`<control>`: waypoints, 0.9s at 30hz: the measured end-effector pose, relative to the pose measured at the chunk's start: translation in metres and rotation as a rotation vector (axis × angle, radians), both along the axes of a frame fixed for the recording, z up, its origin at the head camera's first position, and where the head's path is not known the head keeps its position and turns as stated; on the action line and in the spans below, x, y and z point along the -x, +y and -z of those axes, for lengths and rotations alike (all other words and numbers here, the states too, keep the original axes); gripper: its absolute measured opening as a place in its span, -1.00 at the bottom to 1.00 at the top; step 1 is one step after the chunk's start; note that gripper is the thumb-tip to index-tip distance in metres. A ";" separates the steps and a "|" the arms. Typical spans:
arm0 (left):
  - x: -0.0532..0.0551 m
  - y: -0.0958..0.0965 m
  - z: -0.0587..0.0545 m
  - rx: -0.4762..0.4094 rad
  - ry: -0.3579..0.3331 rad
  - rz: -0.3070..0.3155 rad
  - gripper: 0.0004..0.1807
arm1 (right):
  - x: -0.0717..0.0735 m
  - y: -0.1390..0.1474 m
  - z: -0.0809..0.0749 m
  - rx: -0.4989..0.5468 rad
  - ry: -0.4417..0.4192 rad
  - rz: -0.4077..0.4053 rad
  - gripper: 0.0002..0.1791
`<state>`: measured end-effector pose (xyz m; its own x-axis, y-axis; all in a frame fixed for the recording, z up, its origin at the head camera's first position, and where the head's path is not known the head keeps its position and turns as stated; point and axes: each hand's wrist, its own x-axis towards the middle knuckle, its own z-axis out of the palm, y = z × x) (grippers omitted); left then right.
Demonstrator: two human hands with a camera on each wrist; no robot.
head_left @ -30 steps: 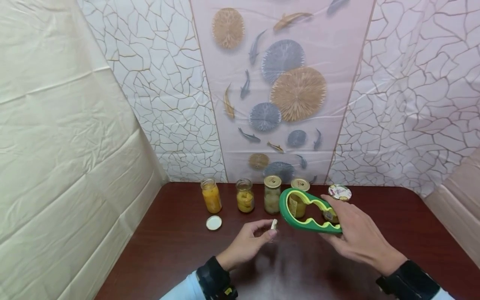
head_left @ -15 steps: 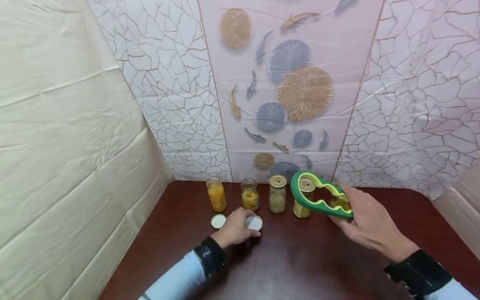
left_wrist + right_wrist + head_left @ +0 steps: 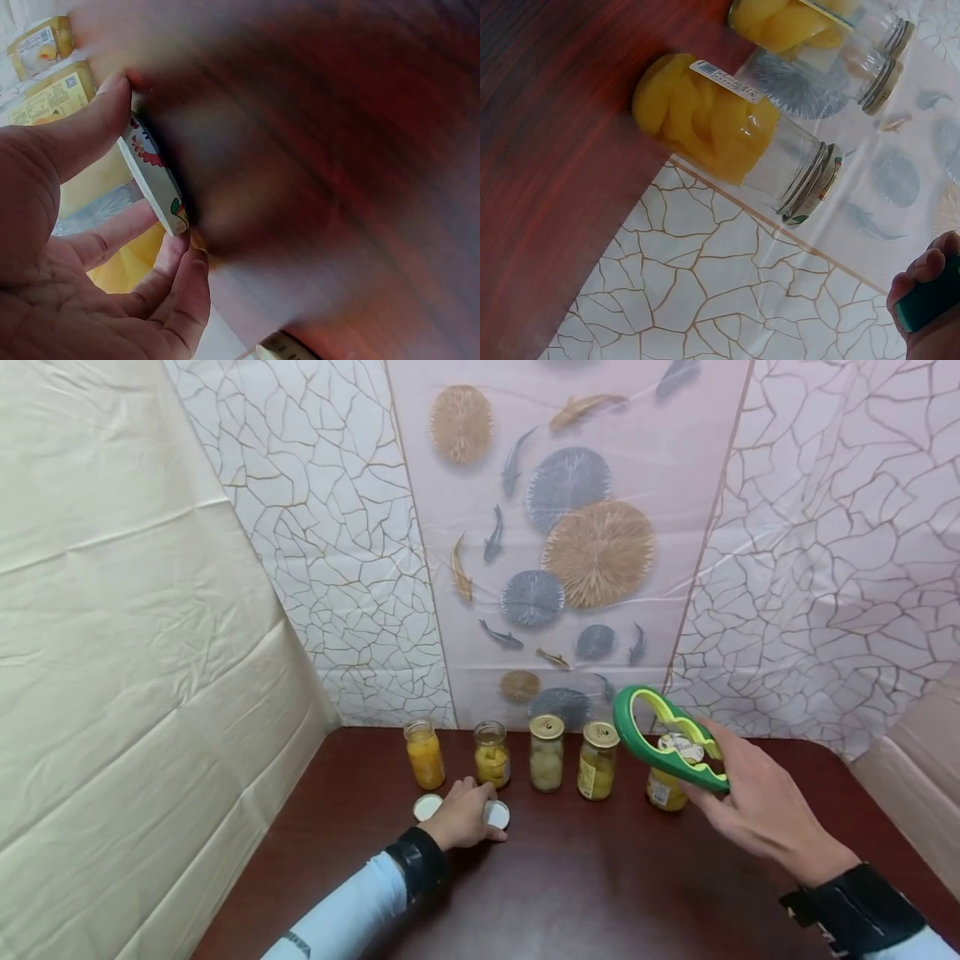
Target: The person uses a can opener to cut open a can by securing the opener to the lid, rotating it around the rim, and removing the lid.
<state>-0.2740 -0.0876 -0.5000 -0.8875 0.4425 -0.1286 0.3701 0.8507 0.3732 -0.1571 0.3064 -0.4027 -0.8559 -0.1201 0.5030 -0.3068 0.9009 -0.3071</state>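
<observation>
your left hand (image 3: 459,817) pinches a small round lid (image 3: 497,815) by its edge, with the thumb on one side and fingertips on the other. the lid is at 3 o'clock from that hand, white inside showing in the head view, with a bright picture on its other face. it is low over the brown table (image 3: 555,893), but you cannot tell if it touches the wood. at 9 o'clock, just beside the hand, a second white lid (image 3: 427,807) lies on the table. at 11 o'clock stands an open jar of orange food (image 3: 426,758), and at 1 o'clock an open jar of yellow bits (image 3: 492,758). at 2 o'clock is a pale jar (image 3: 546,764) with a gold lid on, and a yellow jar (image 3: 596,770) with a gold lid stands next to it. your right hand (image 3: 757,797) grips a green opener (image 3: 645,745), which points to 10 o'clock. through its gap you see the flowery lid (image 3: 681,747) on the last jar (image 3: 666,793), at 9 o'clock from that hand.
</observation>
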 end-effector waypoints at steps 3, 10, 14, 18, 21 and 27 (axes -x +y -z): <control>0.001 -0.001 0.000 0.004 -0.008 0.006 -0.28 | 0.000 0.000 0.000 -0.003 0.008 0.004 0.03; 0.003 -0.004 -0.004 -0.017 -0.052 0.014 -0.33 | 0.002 -0.001 0.002 -0.023 0.013 -0.001 0.03; 0.004 -0.003 -0.003 -0.010 -0.072 -0.010 -0.31 | 0.002 -0.002 0.004 -0.021 0.000 -0.002 0.02; 0.005 -0.004 0.001 -0.007 -0.077 -0.028 -0.28 | 0.004 -0.004 0.007 -0.020 -0.009 -0.004 0.00; 0.004 -0.005 0.001 -0.001 -0.086 -0.041 -0.23 | 0.006 -0.007 0.009 -0.017 -0.004 -0.007 -0.03; 0.001 -0.010 0.001 0.014 -0.087 -0.040 -0.09 | 0.009 -0.014 0.013 -0.012 -0.007 -0.010 -0.05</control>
<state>-0.2753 -0.0971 -0.5008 -0.8896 0.4046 -0.2122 0.3025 0.8696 0.3902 -0.1659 0.2928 -0.4156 -0.8580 -0.1347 0.4957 -0.3138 0.9014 -0.2982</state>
